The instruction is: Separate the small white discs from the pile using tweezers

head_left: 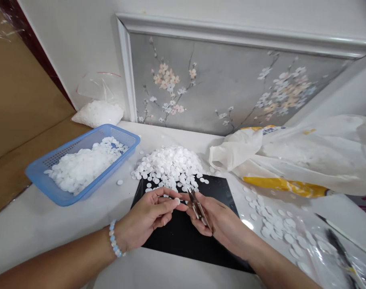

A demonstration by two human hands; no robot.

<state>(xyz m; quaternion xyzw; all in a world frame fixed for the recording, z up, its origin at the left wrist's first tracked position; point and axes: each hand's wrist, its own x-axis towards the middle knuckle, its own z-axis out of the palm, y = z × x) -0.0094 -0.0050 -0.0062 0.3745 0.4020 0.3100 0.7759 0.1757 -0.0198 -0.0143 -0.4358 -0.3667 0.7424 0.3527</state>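
Note:
Between the thumb and fingers of my left hand (149, 214) is a small white disc (177, 200). My right hand (214, 212) is wrapped around a pair of thread snips (198, 209), whose blades point away from me. The fingertips of both hands come close together near the disc; whether they touch I cannot tell. Below them lies a black mat (183, 241). A heap of white discs (170, 162) spreads over the mat's far edge and onto the white table (116, 224).
At left stands a blue plastic basket (89, 196) holding many white discs, with a clear bag (100, 113) of white pieces behind it. A white and yellow sack (294, 160) lies at right. Nearer are loose discs (276, 220), a clear plastic bag (324, 257) and a black-tipped tool (339, 247).

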